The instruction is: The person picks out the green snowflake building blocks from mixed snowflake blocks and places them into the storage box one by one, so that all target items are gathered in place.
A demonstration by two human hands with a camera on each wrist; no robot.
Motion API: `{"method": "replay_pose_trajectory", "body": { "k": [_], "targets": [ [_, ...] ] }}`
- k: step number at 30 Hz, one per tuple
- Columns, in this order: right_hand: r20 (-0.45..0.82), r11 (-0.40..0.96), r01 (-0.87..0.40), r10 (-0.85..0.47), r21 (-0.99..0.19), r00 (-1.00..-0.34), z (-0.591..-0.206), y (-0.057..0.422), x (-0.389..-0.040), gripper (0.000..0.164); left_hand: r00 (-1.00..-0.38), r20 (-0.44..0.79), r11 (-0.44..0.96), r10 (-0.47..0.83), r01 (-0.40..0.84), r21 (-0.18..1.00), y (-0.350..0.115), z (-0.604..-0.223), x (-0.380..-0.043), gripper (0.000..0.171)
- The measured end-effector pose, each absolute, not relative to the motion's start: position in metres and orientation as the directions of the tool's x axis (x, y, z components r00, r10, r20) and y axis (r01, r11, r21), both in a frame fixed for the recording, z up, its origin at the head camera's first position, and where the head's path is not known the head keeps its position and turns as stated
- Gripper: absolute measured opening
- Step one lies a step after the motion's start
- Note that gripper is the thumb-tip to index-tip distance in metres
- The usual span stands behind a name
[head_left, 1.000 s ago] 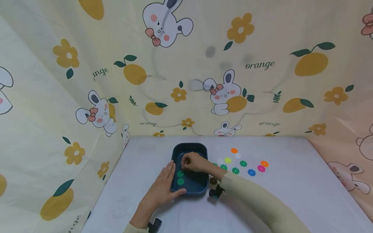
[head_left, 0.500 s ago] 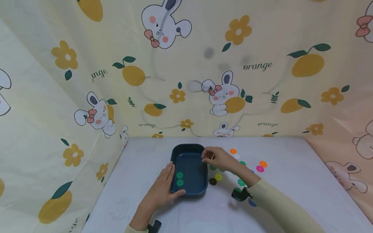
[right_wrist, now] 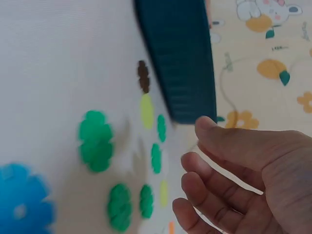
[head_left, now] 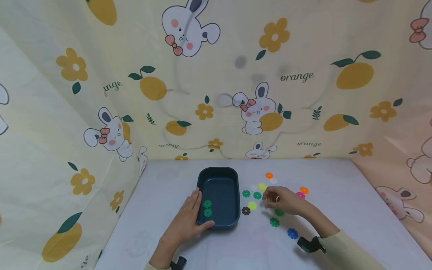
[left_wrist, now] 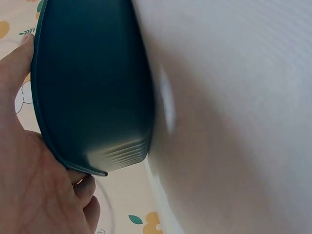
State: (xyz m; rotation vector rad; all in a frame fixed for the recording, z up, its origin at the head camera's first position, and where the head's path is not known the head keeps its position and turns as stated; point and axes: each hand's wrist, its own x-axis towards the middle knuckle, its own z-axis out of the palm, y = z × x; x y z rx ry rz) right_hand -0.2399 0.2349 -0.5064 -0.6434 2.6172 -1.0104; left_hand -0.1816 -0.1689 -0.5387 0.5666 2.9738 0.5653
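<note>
My left hand [head_left: 185, 217] rests at the left side of a dark blue tray [head_left: 222, 191], fingers straight along its rim and thumb at the near corner. The left wrist view shows that palm against the tray wall [left_wrist: 92, 83]. Two green snowflake discs [head_left: 207, 208] lie inside, near the left wall. My right hand [head_left: 287, 200] hovers right of the tray over scattered discs, with fingers loosely bent. Nothing shows between thumb and fingers of the right hand [right_wrist: 243, 180] in its wrist view. Nearest it lie green discs [head_left: 257, 195] and a yellow disc [head_left: 252, 205].
A brown disc [head_left: 246, 210] lies close to the tray's right wall. Farther off are a blue disc [head_left: 292, 233], an orange disc [head_left: 269, 175] and a partly hidden pink disc [head_left: 300, 195]. A patterned cloth [head_left: 209, 86] hangs behind the white table [head_left: 168, 176].
My right hand has come out of the tray and moved right, over the loose discs. Discs that the right arm covered now show. The left hand stays at the tray.
</note>
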Motion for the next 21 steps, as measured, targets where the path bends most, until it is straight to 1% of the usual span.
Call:
{"method": "replay_pose_trajectory", "body": {
  "k": [6,14,17,21],
  "targets": [
    [-0.124,0.668,-0.281,-0.491,-0.689,-0.863,-0.518,0.255,-0.219,0.025,-0.930,0.009,0.862,0.367,0.343,0.372,-0.169,-0.539,-0.181,0.115],
    [-0.217,0.700,-0.166,-0.424,-0.694,-0.880,-0.532,0.260,-0.201,0.030,-0.931,-0.002,0.864,0.364,0.337,0.374,-0.169,-0.538,-0.181,0.115],
    [-0.214,0.697,-0.165,-0.423,-0.698,-0.880,-0.537,0.259,-0.198,0.033,-0.932,-0.006,0.865,0.363,0.335,0.374,-0.169,-0.538,-0.181,0.115],
    [-0.191,0.705,-0.177,-0.410,-0.686,-0.892,-0.541,0.256,-0.197,0.033,-0.932,-0.008,0.865,0.362,0.333,0.376,-0.169,-0.538,-0.181,0.115]
  ]
}}
